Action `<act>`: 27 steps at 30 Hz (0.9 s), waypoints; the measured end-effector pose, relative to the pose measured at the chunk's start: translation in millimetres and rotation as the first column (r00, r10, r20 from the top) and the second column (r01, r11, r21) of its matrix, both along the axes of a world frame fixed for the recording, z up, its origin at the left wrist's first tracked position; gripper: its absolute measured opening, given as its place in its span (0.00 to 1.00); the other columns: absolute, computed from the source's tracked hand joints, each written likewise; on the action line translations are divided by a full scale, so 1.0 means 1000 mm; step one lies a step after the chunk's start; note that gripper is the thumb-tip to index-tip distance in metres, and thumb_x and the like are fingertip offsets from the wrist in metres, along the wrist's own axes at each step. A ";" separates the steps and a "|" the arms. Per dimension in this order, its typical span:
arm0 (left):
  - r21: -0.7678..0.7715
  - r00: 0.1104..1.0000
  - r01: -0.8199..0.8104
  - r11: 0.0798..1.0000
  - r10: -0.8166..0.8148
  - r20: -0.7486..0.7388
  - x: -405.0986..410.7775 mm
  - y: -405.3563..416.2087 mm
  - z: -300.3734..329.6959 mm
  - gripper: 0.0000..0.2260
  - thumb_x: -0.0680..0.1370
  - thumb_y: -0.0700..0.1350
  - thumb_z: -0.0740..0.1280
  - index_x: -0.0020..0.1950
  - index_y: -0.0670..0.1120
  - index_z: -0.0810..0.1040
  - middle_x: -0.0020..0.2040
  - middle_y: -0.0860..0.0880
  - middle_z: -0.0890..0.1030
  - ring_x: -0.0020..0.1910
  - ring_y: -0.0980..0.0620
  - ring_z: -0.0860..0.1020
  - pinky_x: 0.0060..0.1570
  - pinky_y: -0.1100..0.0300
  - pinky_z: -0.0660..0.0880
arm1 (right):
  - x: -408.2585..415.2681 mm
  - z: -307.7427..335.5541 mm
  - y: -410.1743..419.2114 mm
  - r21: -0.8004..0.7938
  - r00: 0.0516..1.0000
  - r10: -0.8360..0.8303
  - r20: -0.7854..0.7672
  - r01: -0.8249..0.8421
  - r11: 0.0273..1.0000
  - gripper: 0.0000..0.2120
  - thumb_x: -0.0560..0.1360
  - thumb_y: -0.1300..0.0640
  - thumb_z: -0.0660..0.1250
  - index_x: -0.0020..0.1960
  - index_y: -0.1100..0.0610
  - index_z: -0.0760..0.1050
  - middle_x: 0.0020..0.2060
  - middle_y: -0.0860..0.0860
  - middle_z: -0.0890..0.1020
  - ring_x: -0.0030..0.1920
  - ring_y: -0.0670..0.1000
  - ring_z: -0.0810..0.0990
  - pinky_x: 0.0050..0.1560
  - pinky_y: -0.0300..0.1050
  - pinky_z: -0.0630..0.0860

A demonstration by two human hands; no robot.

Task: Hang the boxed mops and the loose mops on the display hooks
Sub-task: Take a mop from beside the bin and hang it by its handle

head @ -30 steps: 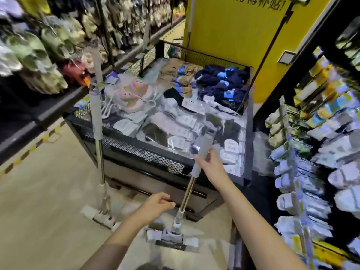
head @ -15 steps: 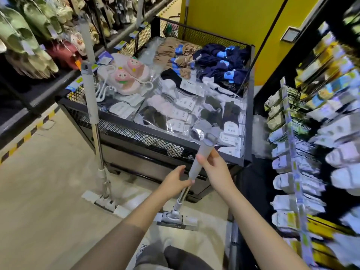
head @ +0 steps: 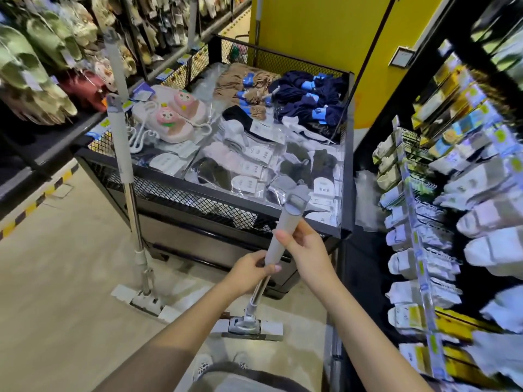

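Note:
I hold a loose flat mop by its grey handle (head: 285, 227), tilted, with its head (head: 250, 328) on the floor near my feet. My right hand (head: 304, 248) grips the grey sleeve of the handle. Just below it, my left hand (head: 250, 271) pinches the lower end of that sleeve where the metal pole begins. A second loose mop (head: 120, 142) stands upright to the left, leaning on the corner of the black mesh bin (head: 198, 199), its head (head: 147, 302) flat on the floor. No boxed mops or display hooks for mops are in view.
The mesh bin straight ahead holds packed socks and pink slippers (head: 172, 114). Slipper racks (head: 36, 69) line the left side. A hook rack of socks (head: 441, 222) stands close on the right. A yellow wall (head: 311, 29) rises behind the bin. Beige floor lies to the left.
My left hand rose from near the floor and took hold of the mop handle below my right hand. The view moved closer to the bin.

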State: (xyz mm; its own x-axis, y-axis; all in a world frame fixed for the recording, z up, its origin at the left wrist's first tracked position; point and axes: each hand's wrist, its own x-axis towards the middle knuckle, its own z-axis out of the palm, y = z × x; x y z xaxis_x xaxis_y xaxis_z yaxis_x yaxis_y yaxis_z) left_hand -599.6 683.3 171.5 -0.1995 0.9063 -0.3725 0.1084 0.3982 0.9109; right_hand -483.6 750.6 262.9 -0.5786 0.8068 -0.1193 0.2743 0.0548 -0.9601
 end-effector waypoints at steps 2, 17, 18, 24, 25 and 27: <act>0.040 0.998 -0.062 0.997 0.061 0.028 -0.001 -0.008 0.010 0.18 0.73 0.51 0.71 0.58 0.43 0.80 0.54 0.42 0.83 0.56 0.44 0.80 0.60 0.47 0.74 | -0.001 0.014 -0.002 0.014 0.999 0.040 -0.037 -0.039 0.999 0.08 0.76 0.55 0.67 0.55 0.53 0.77 0.48 0.48 0.83 0.51 0.45 0.81 0.52 0.38 0.76; 0.156 0.730 -0.673 0.723 0.617 0.294 -0.019 -0.110 0.079 0.10 0.78 0.43 0.66 0.39 0.53 0.84 0.37 0.58 0.85 0.41 0.65 0.81 0.48 0.71 0.73 | -0.087 0.132 -0.074 0.291 0.844 0.465 -0.265 -0.390 0.874 0.15 0.68 0.41 0.68 0.37 0.53 0.77 0.37 0.61 0.81 0.42 0.63 0.81 0.43 0.63 0.77; 0.159 0.702 -0.704 0.693 0.643 0.305 -0.020 -0.122 0.084 0.11 0.77 0.45 0.66 0.39 0.54 0.84 0.37 0.58 0.85 0.41 0.65 0.81 0.47 0.73 0.73 | -0.094 0.137 -0.083 0.296 0.822 0.501 -0.273 -0.423 0.856 0.15 0.68 0.40 0.68 0.37 0.52 0.77 0.35 0.59 0.81 0.39 0.60 0.81 0.42 0.59 0.77; 0.238 0.508 -0.860 0.452 0.806 0.303 -0.035 -0.207 0.110 0.08 0.77 0.45 0.66 0.40 0.50 0.82 0.32 0.59 0.84 0.36 0.67 0.81 0.39 0.76 0.72 | -0.137 0.160 -0.162 0.333 0.638 0.706 -0.307 -0.623 0.708 0.17 0.71 0.44 0.68 0.40 0.59 0.76 0.40 0.68 0.78 0.38 0.59 0.78 0.39 0.61 0.73; 0.256 0.473 -0.876 0.408 0.827 0.303 -0.037 -0.224 0.114 0.09 0.78 0.43 0.65 0.41 0.48 0.83 0.31 0.58 0.84 0.35 0.66 0.81 0.41 0.73 0.74 | -0.143 0.163 -0.179 0.337 0.606 0.732 -0.310 -0.650 0.681 0.16 0.72 0.45 0.67 0.40 0.59 0.77 0.40 0.68 0.79 0.40 0.62 0.79 0.39 0.61 0.74; 0.294 0.405 -0.900 0.320 0.865 0.297 -0.038 -0.261 0.125 0.09 0.78 0.40 0.65 0.40 0.46 0.83 0.32 0.55 0.84 0.36 0.60 0.82 0.46 0.67 0.77 | -0.156 0.170 -0.215 0.336 0.535 0.784 -0.315 -0.709 0.620 0.19 0.72 0.45 0.66 0.43 0.62 0.78 0.42 0.69 0.78 0.44 0.66 0.80 0.42 0.63 0.75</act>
State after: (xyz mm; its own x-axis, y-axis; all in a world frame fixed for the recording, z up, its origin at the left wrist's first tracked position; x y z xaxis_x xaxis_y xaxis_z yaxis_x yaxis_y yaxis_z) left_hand -637.5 422.4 296.0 -0.9562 0.2619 -0.1309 -0.1697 -0.1311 0.9767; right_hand -640.0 535.1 432.9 -0.9368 0.0413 0.3474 -0.3322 0.2068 -0.9203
